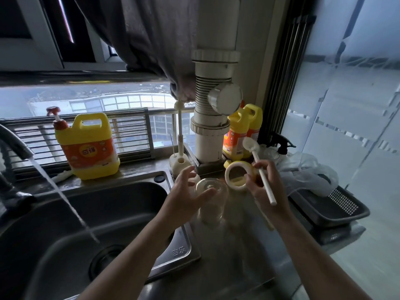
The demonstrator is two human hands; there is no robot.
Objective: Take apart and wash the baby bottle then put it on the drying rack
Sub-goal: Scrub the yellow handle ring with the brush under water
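Holds left grip (188, 192) apart over clear bottle (213, 205), contact too blurred to tell. Clamps right grip (257, 189) on bottle brush (269, 191) and yellow collar ring (227, 175), fingers hiding ring's right edge.

Kitchen corner in dim daylight. A stainless-steel counter (238, 267) fills the lower part of the view, with a steel sink (121, 198) set into its left side. A window (112, 100) runs along the counter's back edge, fronted by a metal railing (129, 135) of horizontal bars; buildings show through the glass. A grey cloth (151, 40) hangs over the window's upper part. A white plastic pipe (213, 79) rises from the back right corner. A pale frosted glass panel (346, 94) in a dark frame closes the right side.
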